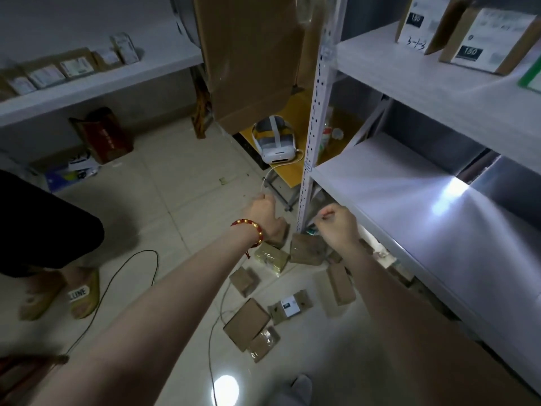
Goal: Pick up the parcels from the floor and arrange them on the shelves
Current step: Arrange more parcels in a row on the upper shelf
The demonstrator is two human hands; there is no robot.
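Several brown parcels lie on the tiled floor beside the shelf post: a tape-wrapped parcel (270, 259), a larger brown parcel (307, 249), a flat box (246, 323) and a labelled parcel (288, 307). My left hand (265, 213), with a red bracelet at the wrist, reaches down over a brown parcel (280, 234). Its fingers curl away from me, and what they hold is hidden. My right hand (336, 222) hovers above the larger parcel with fingers curled and nothing visible in it. To the right, the metal shelf board (409, 200) is bare.
Labelled boxes (483, 39) stand on the upper right shelf, and parcels (46, 74) line the left shelf. A white headset (273, 139) sits on a yellow stool, its cable trailing toward my left hand. Another person's slippered feet (83, 294) and a black cable (128, 273) are at left.
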